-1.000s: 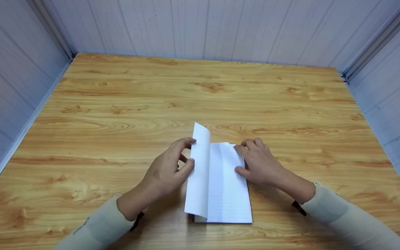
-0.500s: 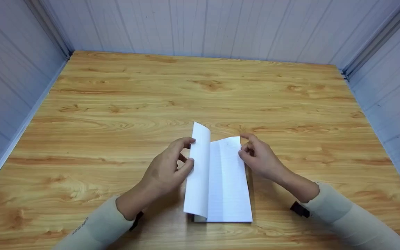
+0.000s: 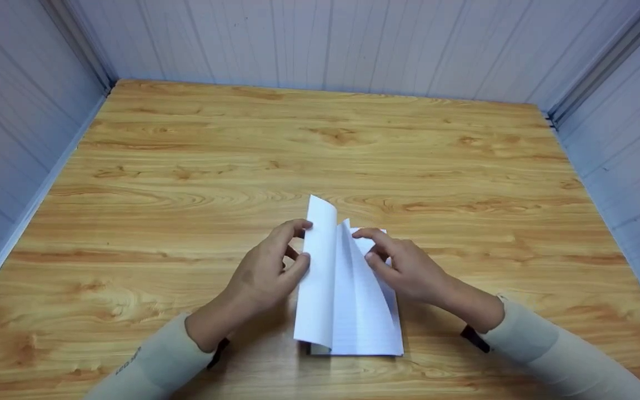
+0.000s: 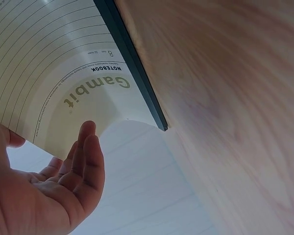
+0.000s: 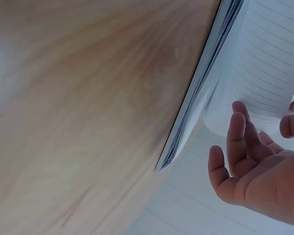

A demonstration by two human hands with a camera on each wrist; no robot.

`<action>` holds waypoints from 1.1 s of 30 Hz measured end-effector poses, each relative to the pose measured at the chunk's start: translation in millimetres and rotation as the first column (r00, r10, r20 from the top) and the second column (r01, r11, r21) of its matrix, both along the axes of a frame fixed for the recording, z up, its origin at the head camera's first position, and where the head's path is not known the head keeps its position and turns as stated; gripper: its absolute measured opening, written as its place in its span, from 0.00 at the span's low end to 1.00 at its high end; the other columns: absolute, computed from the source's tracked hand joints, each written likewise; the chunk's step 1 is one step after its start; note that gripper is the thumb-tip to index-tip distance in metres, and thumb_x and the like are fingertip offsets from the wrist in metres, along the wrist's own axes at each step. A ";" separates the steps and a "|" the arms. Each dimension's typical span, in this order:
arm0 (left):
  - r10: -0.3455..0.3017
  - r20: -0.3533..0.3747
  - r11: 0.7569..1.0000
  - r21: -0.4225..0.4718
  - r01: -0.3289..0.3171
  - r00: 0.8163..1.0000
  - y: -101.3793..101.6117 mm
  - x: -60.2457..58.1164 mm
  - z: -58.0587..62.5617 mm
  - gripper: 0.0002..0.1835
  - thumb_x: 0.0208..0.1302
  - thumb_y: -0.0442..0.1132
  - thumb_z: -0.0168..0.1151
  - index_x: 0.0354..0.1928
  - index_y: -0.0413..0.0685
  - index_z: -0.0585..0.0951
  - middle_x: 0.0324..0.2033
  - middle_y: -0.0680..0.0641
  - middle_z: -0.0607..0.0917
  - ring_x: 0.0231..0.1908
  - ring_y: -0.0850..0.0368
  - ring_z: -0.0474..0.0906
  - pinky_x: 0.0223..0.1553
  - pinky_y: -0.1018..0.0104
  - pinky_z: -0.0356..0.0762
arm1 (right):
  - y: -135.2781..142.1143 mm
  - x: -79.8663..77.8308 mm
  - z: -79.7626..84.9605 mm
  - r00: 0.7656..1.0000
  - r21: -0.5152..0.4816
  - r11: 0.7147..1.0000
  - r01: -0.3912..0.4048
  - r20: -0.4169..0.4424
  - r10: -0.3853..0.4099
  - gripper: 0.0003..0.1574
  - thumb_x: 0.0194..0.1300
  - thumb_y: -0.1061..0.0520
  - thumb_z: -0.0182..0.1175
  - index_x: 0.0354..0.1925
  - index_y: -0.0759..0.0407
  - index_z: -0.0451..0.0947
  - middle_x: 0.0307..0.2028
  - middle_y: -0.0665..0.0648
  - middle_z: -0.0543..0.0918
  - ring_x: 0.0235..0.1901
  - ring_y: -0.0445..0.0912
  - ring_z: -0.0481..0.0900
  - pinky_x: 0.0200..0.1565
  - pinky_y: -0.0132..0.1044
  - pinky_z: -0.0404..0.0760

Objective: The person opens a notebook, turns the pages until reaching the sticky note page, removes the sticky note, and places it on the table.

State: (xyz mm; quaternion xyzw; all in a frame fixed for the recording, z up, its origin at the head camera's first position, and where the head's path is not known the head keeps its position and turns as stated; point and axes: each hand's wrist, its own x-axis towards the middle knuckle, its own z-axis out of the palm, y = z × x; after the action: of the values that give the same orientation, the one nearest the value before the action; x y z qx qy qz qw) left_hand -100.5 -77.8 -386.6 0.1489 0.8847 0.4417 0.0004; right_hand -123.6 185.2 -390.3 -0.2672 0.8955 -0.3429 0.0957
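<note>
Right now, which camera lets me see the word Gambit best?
The left wrist camera: the word Gambit is big enough to read there, though upside down. The head camera shows the notebook but not that word. The right wrist camera shows a lined page, not the word either.

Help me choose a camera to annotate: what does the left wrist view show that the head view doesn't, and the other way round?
Only the left wrist view shows the "Gambit" lettering printed in the notebook. Only the head view shows the right hand and both sleeves. Both show the left hand at the notebook's raised pages, the table and the pale wall.
</note>
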 end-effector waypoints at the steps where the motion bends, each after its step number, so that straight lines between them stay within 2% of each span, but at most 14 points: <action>1: 0.000 0.004 1.000 0.003 0.000 1.000 0.2 -0.2 0.2 0.24 0.63 0.42 0.53 0.62 0.57 0.70 0.52 0.55 0.79 0.37 0.66 0.80 0.33 0.68 0.78 | -1.0 0.8 0.0 1.000 0.010 1.000 -0.016 -0.008 0.016 0.23 0.72 0.55 0.48 0.64 0.50 0.67 0.30 0.50 0.83 0.27 0.37 0.75 0.32 0.33 0.75; 6: -0.004 0.018 1.000 0.000 0.004 1.000 1.7 -0.5 0.1 0.24 0.64 0.43 0.53 0.63 0.56 0.69 0.53 0.56 0.79 0.38 0.66 0.80 0.33 0.70 0.79 | -7.2 5.2 0.9 0.996 0.065 0.995 -0.074 -0.043 0.077 0.28 0.71 0.51 0.51 0.68 0.41 0.64 0.37 0.47 0.86 0.35 0.36 0.80 0.38 0.40 0.80; 9: -0.009 0.022 1.000 -0.008 0.009 1.000 2.7 0.0 -0.8 0.24 0.64 0.44 0.54 0.63 0.57 0.69 0.53 0.56 0.78 0.39 0.66 0.80 0.33 0.70 0.79 | -10.9 8.2 2.1 0.993 0.106 0.990 -0.095 -0.054 0.101 0.31 0.71 0.48 0.51 0.69 0.34 0.59 0.43 0.46 0.86 0.38 0.36 0.80 0.40 0.39 0.79; 13: -0.020 0.015 1.000 -0.023 0.020 1.000 2.9 1.3 -1.6 0.25 0.65 0.47 0.56 0.64 0.59 0.68 0.54 0.56 0.78 0.40 0.64 0.80 0.36 0.68 0.79 | -15.4 10.8 2.5 0.984 0.130 0.982 -0.134 -0.102 0.148 0.33 0.71 0.47 0.51 0.71 0.35 0.57 0.52 0.48 0.81 0.44 0.40 0.81 0.43 0.37 0.79; 16: -0.025 0.030 0.999 -0.033 0.026 0.999 2.8 2.0 -1.0 0.27 0.64 0.53 0.60 0.63 0.60 0.67 0.55 0.56 0.78 0.41 0.63 0.80 0.38 0.65 0.79 | -18.4 12.7 2.3 0.974 0.130 0.978 -0.164 -0.135 0.181 0.36 0.70 0.47 0.52 0.73 0.37 0.55 0.58 0.49 0.77 0.45 0.43 0.80 0.47 0.40 0.77; 20: -0.022 0.076 0.999 -0.037 0.025 0.997 3.0 2.2 0.3 0.31 0.60 0.58 0.63 0.62 0.62 0.67 0.56 0.58 0.77 0.42 0.63 0.79 0.39 0.65 0.78 | -21.1 14.8 2.5 0.971 0.136 0.974 -0.179 -0.137 0.197 0.39 0.70 0.47 0.53 0.74 0.36 0.51 0.59 0.49 0.75 0.43 0.43 0.80 0.49 0.43 0.75; 24: -0.028 0.087 0.999 -0.013 0.030 0.996 2.3 1.6 -1.2 0.31 0.58 0.55 0.65 0.62 0.62 0.68 0.56 0.59 0.77 0.41 0.64 0.79 0.39 0.67 0.79 | -21.4 14.9 2.2 0.968 0.142 0.972 -0.188 -0.142 0.207 0.40 0.69 0.48 0.54 0.74 0.36 0.51 0.58 0.49 0.75 0.43 0.42 0.78 0.47 0.41 0.75; 29: -0.054 0.062 0.998 0.038 0.052 0.997 1.1 0.5 -2.6 0.30 0.57 0.47 0.66 0.61 0.58 0.69 0.55 0.56 0.78 0.40 0.62 0.79 0.34 0.68 0.79 | -17.3 11.7 1.8 0.971 0.148 0.974 -0.171 -0.140 0.192 0.38 0.69 0.48 0.55 0.73 0.39 0.54 0.57 0.51 0.75 0.44 0.45 0.78 0.45 0.40 0.78; 33: -0.075 0.009 0.997 -0.021 0.075 0.997 1.2 0.7 -3.5 0.29 0.58 0.45 0.64 0.62 0.56 0.68 0.55 0.56 0.78 0.40 0.63 0.80 0.31 0.70 0.78 | -10.7 3.8 -0.1 0.977 0.192 0.976 -0.104 -0.165 0.137 0.32 0.67 0.48 0.57 0.67 0.47 0.64 0.57 0.54 0.76 0.51 0.48 0.77 0.50 0.46 0.77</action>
State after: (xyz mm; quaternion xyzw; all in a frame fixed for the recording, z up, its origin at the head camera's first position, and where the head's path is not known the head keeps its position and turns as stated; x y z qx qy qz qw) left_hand -99.8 -76.6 -390.1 0.1802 0.8832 0.4325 0.0221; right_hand -119.8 174.5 -390.4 -0.3409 0.9100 -0.2280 0.0602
